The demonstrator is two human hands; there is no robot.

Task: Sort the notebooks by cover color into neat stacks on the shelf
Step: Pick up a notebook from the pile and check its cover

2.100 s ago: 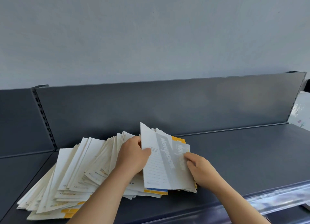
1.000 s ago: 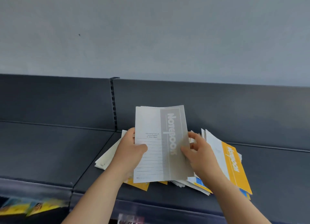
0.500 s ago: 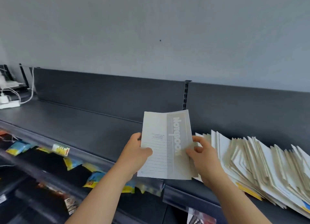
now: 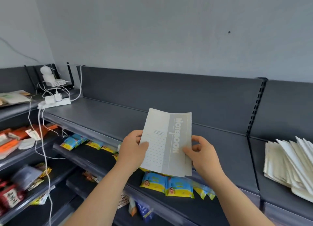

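place: small shop | fittings: dark grey metal display shelves [image 4: 108, 117] with a slotted upright [image 4: 256, 107] along the wall | stock: blue-and-yellow packets [image 4: 166, 185] below, red packets [image 4: 10, 196] left, notebooks [image 4: 288, 163] piled right

You face a pale grey wall [image 4: 152, 31] above dark grey metal shelving [image 4: 118, 117]; a white power strip [image 4: 54, 103] sits at its left end, snack packets [image 4: 179, 186] below.
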